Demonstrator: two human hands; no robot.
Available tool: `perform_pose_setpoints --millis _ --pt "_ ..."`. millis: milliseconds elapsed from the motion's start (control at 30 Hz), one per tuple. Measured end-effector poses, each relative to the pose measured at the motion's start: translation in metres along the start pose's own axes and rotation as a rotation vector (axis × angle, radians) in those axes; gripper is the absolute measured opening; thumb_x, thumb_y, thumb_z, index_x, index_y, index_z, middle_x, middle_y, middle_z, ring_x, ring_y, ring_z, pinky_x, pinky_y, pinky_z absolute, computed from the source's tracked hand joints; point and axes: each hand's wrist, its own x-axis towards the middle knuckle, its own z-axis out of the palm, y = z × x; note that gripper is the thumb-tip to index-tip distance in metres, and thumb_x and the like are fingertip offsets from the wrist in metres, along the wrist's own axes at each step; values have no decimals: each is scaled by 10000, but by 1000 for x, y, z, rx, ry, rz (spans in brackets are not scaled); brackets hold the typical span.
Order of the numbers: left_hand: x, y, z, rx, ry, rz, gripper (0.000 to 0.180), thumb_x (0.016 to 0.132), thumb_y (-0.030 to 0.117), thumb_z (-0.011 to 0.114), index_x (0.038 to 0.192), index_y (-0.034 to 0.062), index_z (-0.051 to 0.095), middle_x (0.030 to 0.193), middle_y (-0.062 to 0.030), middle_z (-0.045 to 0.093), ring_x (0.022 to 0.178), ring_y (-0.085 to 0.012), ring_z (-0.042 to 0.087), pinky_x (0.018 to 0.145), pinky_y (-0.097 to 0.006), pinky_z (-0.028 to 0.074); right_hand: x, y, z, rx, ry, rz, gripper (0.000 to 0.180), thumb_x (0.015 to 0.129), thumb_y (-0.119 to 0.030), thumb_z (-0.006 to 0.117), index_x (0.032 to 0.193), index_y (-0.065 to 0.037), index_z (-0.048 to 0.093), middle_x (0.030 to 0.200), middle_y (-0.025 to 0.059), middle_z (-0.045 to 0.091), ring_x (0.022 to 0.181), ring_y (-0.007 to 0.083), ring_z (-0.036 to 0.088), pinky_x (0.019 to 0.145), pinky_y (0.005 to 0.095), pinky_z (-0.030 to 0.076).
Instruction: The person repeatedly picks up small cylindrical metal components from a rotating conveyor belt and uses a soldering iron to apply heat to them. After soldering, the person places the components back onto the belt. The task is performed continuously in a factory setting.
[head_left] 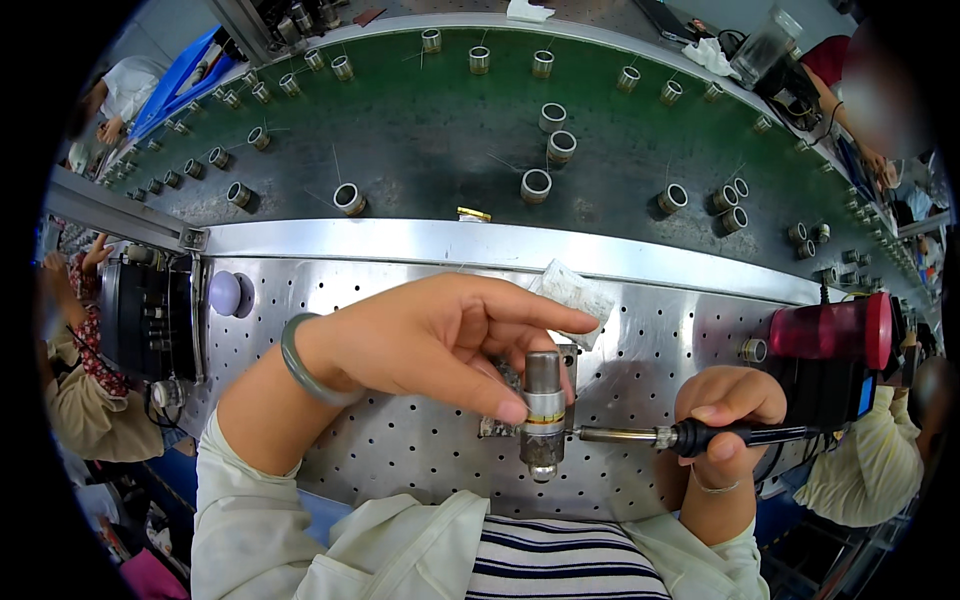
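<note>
An upright metal cylinder (543, 410) with a yellowish ring around its middle stands in front of me at the middle of the perforated bench. My left hand (440, 335) has its thumb against the cylinder's left side and a finger behind it on the right. The index finger of that hand stretches out above the cylinder. In my right hand (730, 410) is a soldering iron (690, 437) with a black handle, gripped between thumb and fingers. Its metal tip points left and reaches the cylinder's side, just below the ring; whether it touches is hard to tell.
Beyond the metal rail (480, 243) runs a green conveyor belt (420, 130) carrying several small metal cylinders. A crumpled white packet (578, 300) lies behind my left hand. A pink-red container (830, 332) stands at right, a purple knob (225, 293) at left. Other people sit on both sides.
</note>
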Motion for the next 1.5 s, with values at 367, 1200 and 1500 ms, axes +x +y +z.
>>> perform_pose_setpoints --millis 367,1200,1500 --pt "2 2 11 54 202 -102 759 680 -90 725 1353 -45 377 955 -74 587 855 -103 605 686 -183 527 0 -3 4 -167 70 2 211 714 -8 722 851 83 590 632 139 599 468 184 576 447 259 451" --pt "9 -5 10 -46 152 -55 788 679 -95 730 1365 -51 345 957 -119 624 949 -184 628 678 -195 539 -1 0 -1 -47 47 59 208 701 4 721 850 79 596 631 135 602 455 178 572 437 255 445" --pt "9 -3 20 -1 191 -50 757 704 -73 700 1370 -52 340 954 -146 623 870 -112 605 635 -163 500 -1 1 -9 -163 -64 -35 222 713 0 719 872 91 592 624 146 599 445 186 560 427 257 425"
